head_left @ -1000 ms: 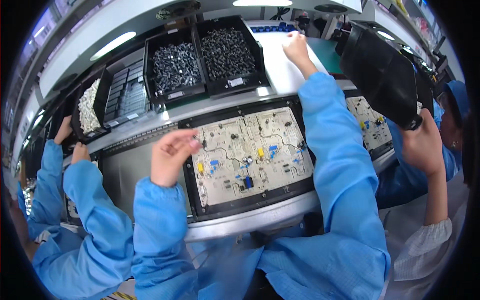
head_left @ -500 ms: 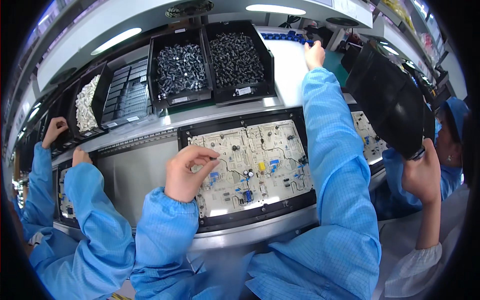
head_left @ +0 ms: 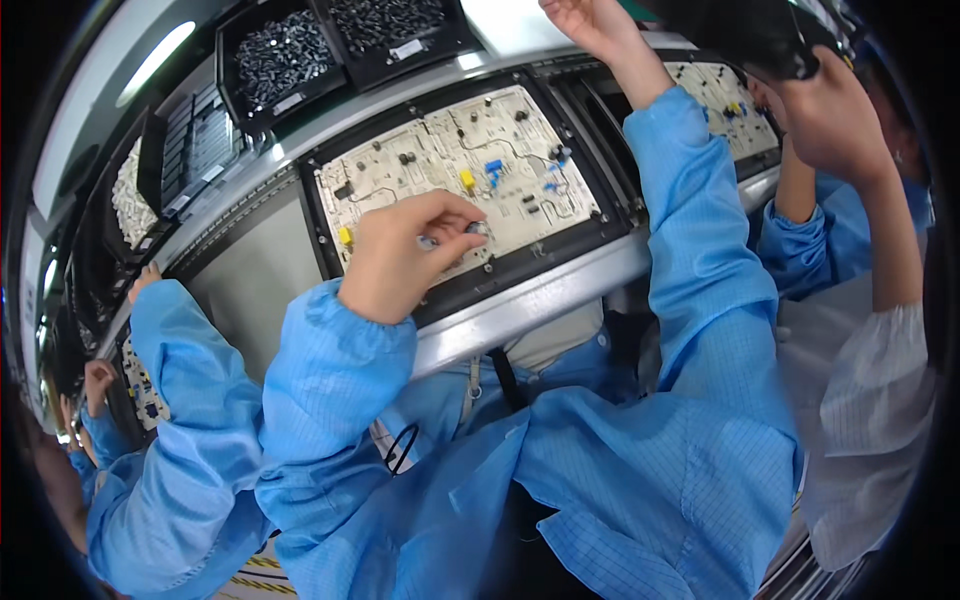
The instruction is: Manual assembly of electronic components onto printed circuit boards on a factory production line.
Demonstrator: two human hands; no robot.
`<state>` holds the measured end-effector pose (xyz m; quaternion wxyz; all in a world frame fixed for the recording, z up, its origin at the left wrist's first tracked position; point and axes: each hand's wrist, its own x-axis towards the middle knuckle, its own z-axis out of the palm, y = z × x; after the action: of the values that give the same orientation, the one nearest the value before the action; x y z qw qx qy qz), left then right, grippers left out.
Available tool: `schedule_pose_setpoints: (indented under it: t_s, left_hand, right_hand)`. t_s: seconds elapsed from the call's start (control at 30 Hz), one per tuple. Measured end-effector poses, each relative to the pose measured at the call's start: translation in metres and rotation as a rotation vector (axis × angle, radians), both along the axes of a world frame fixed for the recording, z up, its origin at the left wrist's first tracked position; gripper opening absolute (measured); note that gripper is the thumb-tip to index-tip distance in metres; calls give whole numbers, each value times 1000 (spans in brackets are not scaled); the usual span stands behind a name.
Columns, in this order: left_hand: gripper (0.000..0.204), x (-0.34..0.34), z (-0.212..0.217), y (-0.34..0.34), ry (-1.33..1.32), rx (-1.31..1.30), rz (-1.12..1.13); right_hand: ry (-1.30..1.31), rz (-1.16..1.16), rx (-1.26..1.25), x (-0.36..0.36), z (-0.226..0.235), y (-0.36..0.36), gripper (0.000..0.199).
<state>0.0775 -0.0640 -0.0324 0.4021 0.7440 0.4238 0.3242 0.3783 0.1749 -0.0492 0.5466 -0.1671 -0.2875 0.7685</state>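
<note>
My left hand (head_left: 410, 250) is over the near part of a pale circuit board (head_left: 400, 155). Its thumb and forefinger are pinched on a small electronic component (head_left: 478, 230), down at the board's surface. That component's exact kind is hard to make out, and the fingers cover parts around it. The board lies in a black frame (head_left: 530, 250) and carries yellow, blue and black parts. Beyond the board's far right corner, my right hand (head_left: 600, 30) is raised with curled fingers. The picture's upper edge cuts off its fingertips, hiding anything they hold.
Black bins of small dark cylindrical components (head_left: 285, 60) stand behind the board; a bin of white parts (head_left: 132, 200) is at left. On the right, a co-worker's hand (head_left: 835, 115) holds a black container (head_left: 730, 35) near another board (head_left: 720, 105). Another co-worker's sleeve (head_left: 200, 350) is at left.
My left hand has come down onto the board with the small component. My right hand has drawn back from the blue parts at the rear. The whole view has tilted and shifted downward.
</note>
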Motion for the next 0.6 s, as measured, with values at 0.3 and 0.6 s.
schedule_pose_setpoints:
  t_s: [0.3,0.6]
  left_hand:
    - [21,76,-31,25,440,558,-129]
    - [22,82,-46,36,497,517,-54]
  right_hand:
    - [21,146,418,-9,-18,-69,5]
    - [-320,-181,138,-15,-1,-96,7]
